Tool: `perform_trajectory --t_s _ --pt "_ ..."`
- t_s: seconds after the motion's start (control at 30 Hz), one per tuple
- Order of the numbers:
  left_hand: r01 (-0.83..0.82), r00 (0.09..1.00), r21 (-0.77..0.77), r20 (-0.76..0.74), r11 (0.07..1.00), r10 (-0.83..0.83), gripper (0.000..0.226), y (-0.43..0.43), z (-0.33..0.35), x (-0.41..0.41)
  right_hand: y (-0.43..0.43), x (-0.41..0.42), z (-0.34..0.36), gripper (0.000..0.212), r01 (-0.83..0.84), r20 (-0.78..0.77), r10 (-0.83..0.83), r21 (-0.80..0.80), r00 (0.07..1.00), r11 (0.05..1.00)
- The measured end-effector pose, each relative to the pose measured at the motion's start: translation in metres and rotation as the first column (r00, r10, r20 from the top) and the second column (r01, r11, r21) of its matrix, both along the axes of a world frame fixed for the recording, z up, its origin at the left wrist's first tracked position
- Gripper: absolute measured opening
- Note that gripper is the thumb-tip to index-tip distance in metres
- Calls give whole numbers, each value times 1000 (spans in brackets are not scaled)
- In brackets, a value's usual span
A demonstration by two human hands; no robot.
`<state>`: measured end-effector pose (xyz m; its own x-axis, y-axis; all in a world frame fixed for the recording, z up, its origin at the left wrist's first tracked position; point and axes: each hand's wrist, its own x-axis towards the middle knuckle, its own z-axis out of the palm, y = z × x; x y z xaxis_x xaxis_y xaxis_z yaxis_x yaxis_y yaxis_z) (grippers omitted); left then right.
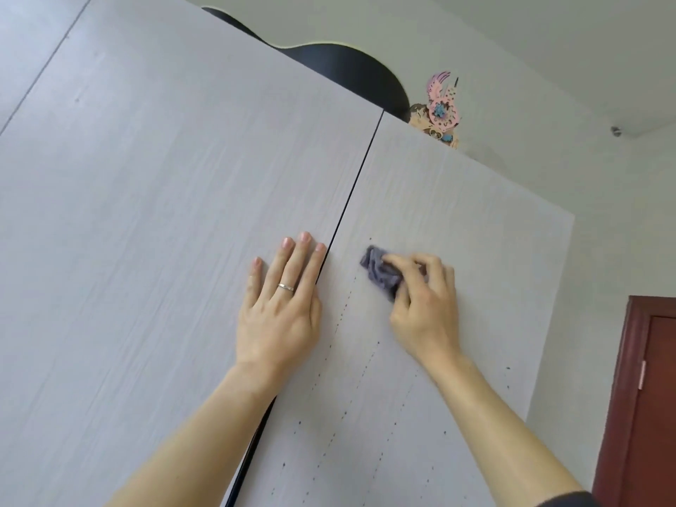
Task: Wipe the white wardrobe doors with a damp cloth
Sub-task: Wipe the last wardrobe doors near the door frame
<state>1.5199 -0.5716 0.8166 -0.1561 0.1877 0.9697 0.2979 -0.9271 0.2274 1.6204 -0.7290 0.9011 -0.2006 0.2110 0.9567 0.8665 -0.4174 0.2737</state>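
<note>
A pink and brown paper ornament (440, 107) stands up against a pale grey-white wall (548, 67), which fills the space above it and to its right. Just to the left of the ornament lies a black object with a curved edge (347, 73); what it is cannot be told. To the right of the ornament, a small grey fitting (616, 131) sits on the wall. Far below and to the right of it is a dark red door (654, 397) with a pale plate (642, 375) on its frame. The light is soft and even.

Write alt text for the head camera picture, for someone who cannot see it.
A right hand presses a bunched grey cloth against the right wardrobe door, while the left hand rests flat on the left door.
</note>
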Motion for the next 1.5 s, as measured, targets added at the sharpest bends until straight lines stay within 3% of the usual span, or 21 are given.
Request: perform_trajectory --t_s 0.13,0.23,0.33,0.47,0.57,0.63,0.73,0.83,0.93,1.07,1.2,1.3,1.37,1.5 --pt "1 1000 16 20 1000 -1 58 0 -2 1 19 -17 68 56 -49 -205 84 173 975 984" --pt "-12 1000 20 19 1000 12 58 2 -5 0 38 -22 59 56 -85 -143 120 229 982 970" --pt "-24 1000 19 15 1000 23 58 2 -5 0 41 -21 5 51 -129 -45 134 107 990 986" --pt "-44 998 19 -37 999 45 55 3 -18 -4 14 -19 -68 45 -90 32 99 -225 995 970" --pt "-39 996 12 -83 999 40 56 4 -34 -8 -2 -15 -52 43 14 131 30 -325 991 946" --pt "-38 993 16 -107 999 40 56 4 -38 -10 1 -15 -18 42 37 104 -14 -226 994 973" --pt "-49 992 20 -115 999 51 56 5 -40 -12 11 -18 21 45 -42 -124 47 40 991 998" --pt "-48 990 45 -129 998 54 56 10 -44 -12 24 -19 7 48 -81 -194 116 178 974 981" --pt "-66 985 42 -154 997 72 56 11 -43 -13 31 -23 -46 47 -93 -157 115 141 981 986" --pt "-50 978 14 -202 999 52 58 12 -43 -17 11 -9 -117 44 -62 -46 59 -78 997 995" --pt "-23 969 -3 -247 1000 22 59 10 -46 -18 -25 10 -95 47 33 6 -33 -175 999 984" --pt "-17 966 -13 -257 1000 13 60 8 -48 -18 -50 30 -42 47 63 -133 -57 43 990 997" --pt "-20 966 -13 -257 1000 16 60 7 -46 -17 -61 41 -18 48 45 -274 18 221 961 974" --pt "-13 964 -33 -265 999 4 60 5 -44 -19 -54 42 -36 47 -13 -320 123 327 939 945"
